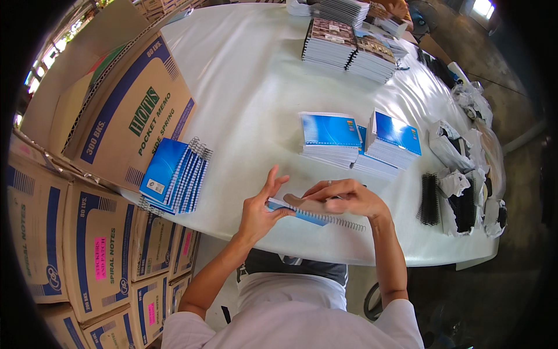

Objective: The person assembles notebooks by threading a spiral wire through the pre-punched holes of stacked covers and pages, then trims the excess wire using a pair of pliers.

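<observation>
In front of my body, at the table's near edge, a small blue notebook [312, 217] is tilted on edge. My left hand [260, 209] grips its left end, thumb on the near side and index finger raised. A dark wire coil [347, 223] runs along the notebook's upper edge and sticks out past its right end. Bent over the coil, my right hand [351, 199] holds a brown rounded piece [306, 204] against the edge; its exact kind is unclear. Beyond the hands stand stacks of blue-covered booklets [331, 129] with punched edges.
Coil-bound blue notebooks [168, 174] lie fanned at the left, beside a large open carton [136, 110]. More cartons [99, 250] are piled below. Black coils [429, 199] and plastic-wrapped bundles [459, 198] sit at the right. Thick bound books [330, 41] stand at the far side, near another person [398, 10].
</observation>
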`<state>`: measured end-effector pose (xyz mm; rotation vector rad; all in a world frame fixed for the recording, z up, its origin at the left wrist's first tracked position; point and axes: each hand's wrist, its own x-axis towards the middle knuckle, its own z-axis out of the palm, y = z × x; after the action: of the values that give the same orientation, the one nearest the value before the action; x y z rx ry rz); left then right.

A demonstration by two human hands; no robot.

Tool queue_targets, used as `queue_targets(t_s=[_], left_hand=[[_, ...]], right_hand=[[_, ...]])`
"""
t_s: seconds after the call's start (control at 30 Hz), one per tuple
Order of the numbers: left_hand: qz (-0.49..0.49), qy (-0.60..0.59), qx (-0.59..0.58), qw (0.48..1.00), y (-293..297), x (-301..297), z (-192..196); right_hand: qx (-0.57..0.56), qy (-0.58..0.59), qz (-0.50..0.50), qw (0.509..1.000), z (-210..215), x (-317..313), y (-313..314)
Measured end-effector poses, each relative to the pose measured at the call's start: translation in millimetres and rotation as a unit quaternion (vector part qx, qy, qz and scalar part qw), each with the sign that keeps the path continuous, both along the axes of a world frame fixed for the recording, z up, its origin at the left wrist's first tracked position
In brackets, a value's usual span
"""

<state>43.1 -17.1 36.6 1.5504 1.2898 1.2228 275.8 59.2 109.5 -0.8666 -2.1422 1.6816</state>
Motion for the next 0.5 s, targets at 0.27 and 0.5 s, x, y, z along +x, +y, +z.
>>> queue_targets(t_s=[0.27,0.5], left_hand=[[-0.015,-0.038,-0.024,0.999,1.2,-5.3,-14.5],[-0.025,-0.164,-0.062,0.984,2.1,-4.1,-14.0]], right_hand=[[0.010,0.025,0.010,1.000,-0.2,-9.2,0.6],[0.039,0.001,-0.012,0.999,-2.3,-20.6,4.3]])
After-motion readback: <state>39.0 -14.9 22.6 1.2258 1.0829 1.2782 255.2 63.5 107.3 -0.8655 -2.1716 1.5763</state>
